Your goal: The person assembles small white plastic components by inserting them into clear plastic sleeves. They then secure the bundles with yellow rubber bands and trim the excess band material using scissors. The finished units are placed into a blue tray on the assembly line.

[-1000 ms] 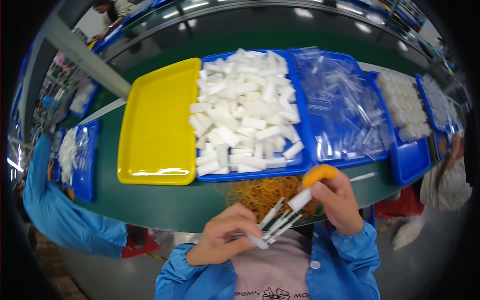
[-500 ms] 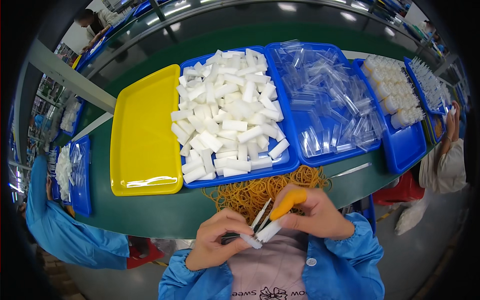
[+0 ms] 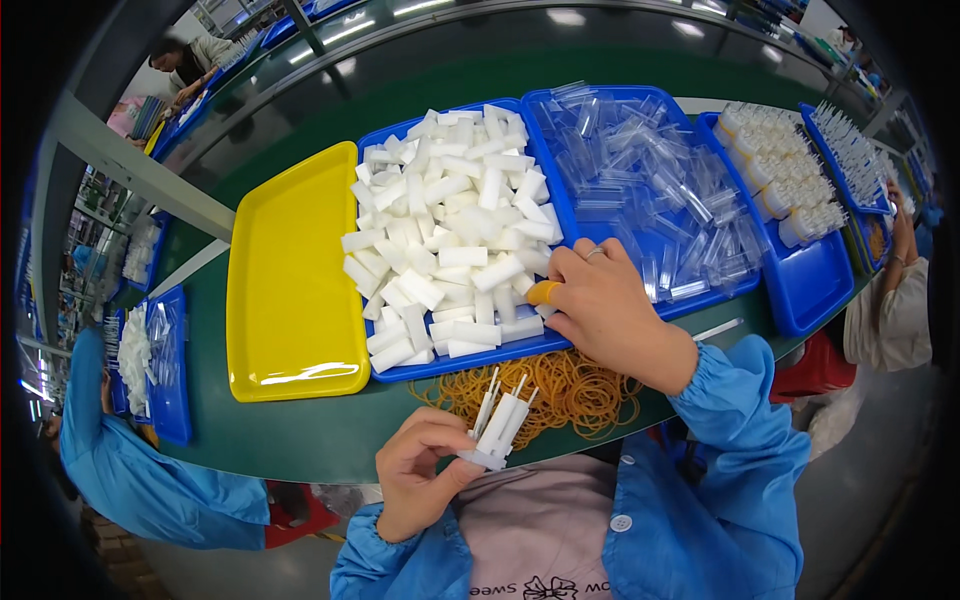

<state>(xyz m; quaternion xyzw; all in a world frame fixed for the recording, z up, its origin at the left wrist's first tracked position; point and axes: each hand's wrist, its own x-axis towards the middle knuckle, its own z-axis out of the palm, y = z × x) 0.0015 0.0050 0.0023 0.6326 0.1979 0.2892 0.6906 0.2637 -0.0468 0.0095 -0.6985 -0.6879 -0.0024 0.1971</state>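
Observation:
My left hand (image 3: pixel 425 465), near the table's front edge, pinches the base of a white plastic part (image 3: pixel 488 458) with thin upright prongs. White foam blocks (image 3: pixel 503 420) stand among the prongs. Over the front right corner of the foam tray is my right hand (image 3: pixel 605 305), its finger and thumb closing round a white foam block (image 3: pixel 546 310) that they partly hide. An orange finger cot (image 3: pixel 543 292) covers one of its fingertips. Many more white foam blocks (image 3: pixel 455 250) fill that blue tray (image 3: pixel 440 368).
A yellow tray (image 3: pixel 290 290) lies on the left. Clear plastic sleeves (image 3: pixel 690 200) lie in a blue tray at right, beyond which another blue tray (image 3: pixel 810 290) holds finished-looking white pronged parts (image 3: pixel 780 170). Rubber bands (image 3: pixel 570 395) are heaped in front. Co-workers sit on both sides.
My right hand has left the white part and moved up and forward to the foam tray. My left hand still holds the part, now with its prongs turned upward.

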